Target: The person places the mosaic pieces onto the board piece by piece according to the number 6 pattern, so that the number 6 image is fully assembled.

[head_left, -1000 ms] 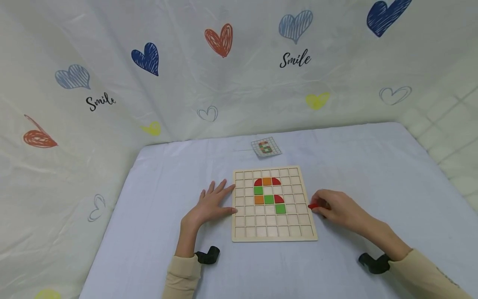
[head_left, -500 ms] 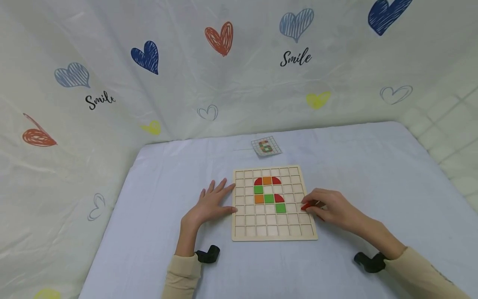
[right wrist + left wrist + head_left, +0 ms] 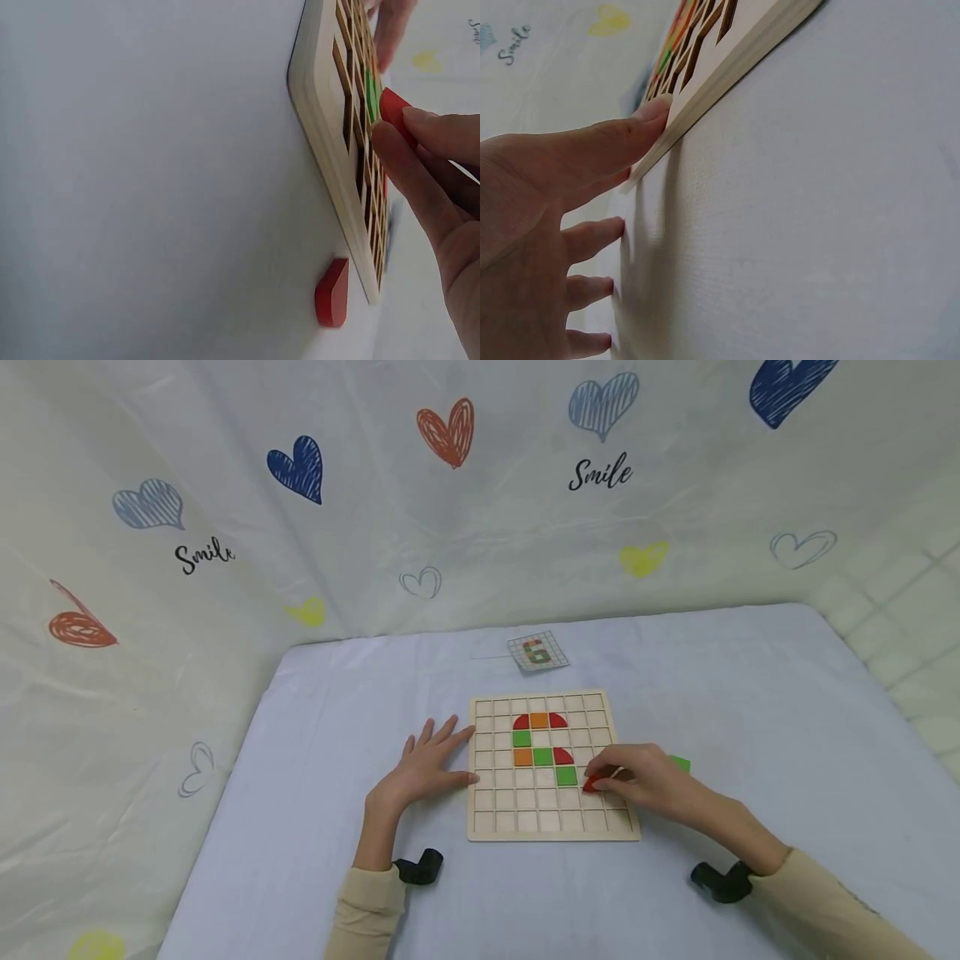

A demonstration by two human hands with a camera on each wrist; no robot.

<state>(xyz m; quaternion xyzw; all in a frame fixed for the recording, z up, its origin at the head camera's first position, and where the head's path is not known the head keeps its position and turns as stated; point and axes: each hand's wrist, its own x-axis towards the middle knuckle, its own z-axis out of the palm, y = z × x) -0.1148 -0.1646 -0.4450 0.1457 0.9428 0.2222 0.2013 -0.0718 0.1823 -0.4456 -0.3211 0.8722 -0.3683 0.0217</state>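
Head view: eight pieces (image 3: 543,757) seated mid-frame in the board (image 3: 527,821), bottom of card (image 3: 538,652) pattern unbuilt, right hand (image 3: 647,775) pinching unplaced red piece (image 3: 590,784), left hand (image 3: 418,772) spread.

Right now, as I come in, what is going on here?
A person's right hand pinches a red piece over the right side of the board. The left hand touches its left edge. Eight pieces sit in its grid. Another red piece lies beside it, and a patterned card beyond it.
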